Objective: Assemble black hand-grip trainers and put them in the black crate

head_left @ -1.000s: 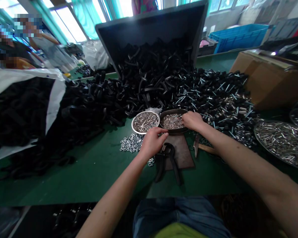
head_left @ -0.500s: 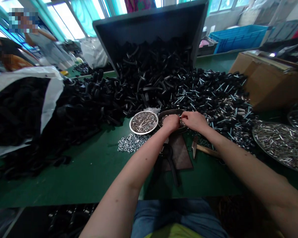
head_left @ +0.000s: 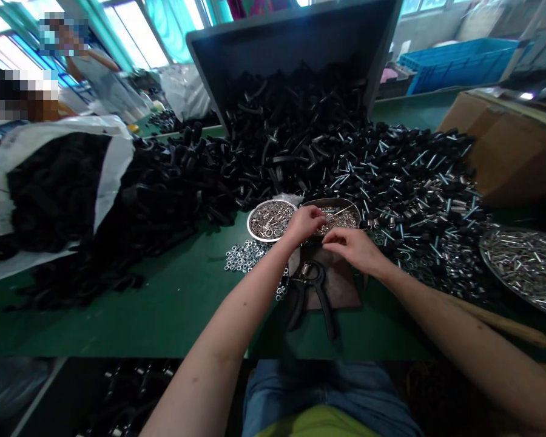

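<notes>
1. On the green table [head_left: 173, 309], just in front of the person, a black hand-grip exerciser [head_left: 310, 291] lies partly on a dark brown mat [head_left: 346, 291], its spring end pointing away from the person.
2. Beyond the mat stand two round metal dishes side by side: the dark dish [head_left: 346, 212] on the right holds small silvery parts, and the shiny dish [head_left: 268, 220] on the left holds metal rings and pins.
3. The left hand [head_left: 304, 223] hovers at the near left rim of the dark dish with its fingers curled in and pinched together; whether they hold a small part I cannot tell.
4. The right hand [head_left: 352, 247] sits over the far edge of the mat, just near of the dark dish, fingers bent and drawn together; what they hold, if anything, is too small to see.
5. A scatter of loose nuts [head_left: 243, 258] lies on the table left of the mat.
6. Behind the dishes spreads a large heap of black handles [head_left: 277, 152], spilling from a tipped grey bin [head_left: 295, 36].
7. To the right lie black knobs with bolts [head_left: 418, 182], a cardboard box [head_left: 509, 145] and a tray of metal pins [head_left: 525, 267].
</notes>
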Motion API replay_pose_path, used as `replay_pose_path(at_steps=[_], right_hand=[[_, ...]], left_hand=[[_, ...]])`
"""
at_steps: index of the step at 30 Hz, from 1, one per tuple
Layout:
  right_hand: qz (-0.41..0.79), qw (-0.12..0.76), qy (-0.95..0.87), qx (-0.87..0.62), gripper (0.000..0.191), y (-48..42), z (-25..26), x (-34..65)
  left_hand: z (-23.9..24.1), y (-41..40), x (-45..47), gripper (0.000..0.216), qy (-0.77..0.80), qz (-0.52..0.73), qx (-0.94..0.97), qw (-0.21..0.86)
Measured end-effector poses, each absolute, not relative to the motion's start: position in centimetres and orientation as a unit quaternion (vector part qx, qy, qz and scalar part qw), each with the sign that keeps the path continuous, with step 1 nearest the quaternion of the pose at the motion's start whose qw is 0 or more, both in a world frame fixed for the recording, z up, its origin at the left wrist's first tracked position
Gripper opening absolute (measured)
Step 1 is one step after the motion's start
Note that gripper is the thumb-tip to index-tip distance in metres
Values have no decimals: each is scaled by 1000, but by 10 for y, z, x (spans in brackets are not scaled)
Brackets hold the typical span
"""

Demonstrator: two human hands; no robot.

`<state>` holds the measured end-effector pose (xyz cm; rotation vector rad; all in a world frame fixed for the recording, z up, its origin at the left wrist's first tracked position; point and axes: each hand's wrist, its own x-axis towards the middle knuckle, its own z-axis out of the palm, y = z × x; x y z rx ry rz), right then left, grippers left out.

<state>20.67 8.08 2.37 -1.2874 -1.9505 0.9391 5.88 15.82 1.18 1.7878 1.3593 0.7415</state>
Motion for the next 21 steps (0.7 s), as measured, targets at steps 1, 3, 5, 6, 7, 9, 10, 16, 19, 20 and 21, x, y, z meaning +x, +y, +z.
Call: replay_pose_path(at_steps=[1, 3, 5, 6, 7, 9, 10, 16, 19, 20, 21], right_hand=[[363, 294, -746, -475, 10, 78, 20, 202], [362, 277, -763, -458, 8, 76, 13, 193], [354, 266, -779, -444, 6, 76, 8, 186], [352, 262, -784, -440, 6, 76, 6, 183], [350, 257, -788, -437, 5, 77, 4, 181], [342, 249, -795, -434, 5, 79, 2, 179], [337, 245, -799, -434, 5, 80, 1, 178], [307, 211, -818, -438, 5, 81, 2, 176], [293, 186, -825, -446, 5, 81, 7, 174], [289, 177, -826, -450, 5, 81, 9, 173], [286, 166, -826, -456, 5, 82, 11, 172]], left_hand=[[14, 155, 56, 5, 527, 304, 687, 397], [19, 146, 48, 5, 519, 328, 663, 428], [23, 133, 38, 7, 509, 364, 613, 483], [24, 124, 31, 11, 502, 386, 576, 518], [24, 115, 23, 17, 493, 409, 534, 552], [22, 96, 7, 28, 477, 447, 460, 601], [20, 85, -2, 31, 475, 458, 438, 611], [3, 36, -34, 30, 519, 471, 362, 615], [-1, 23, -39, 27, 532, 457, 370, 609], [-1, 20, -39, 25, 533, 452, 382, 605], [-1, 18, -38, 24, 535, 445, 399, 597]])
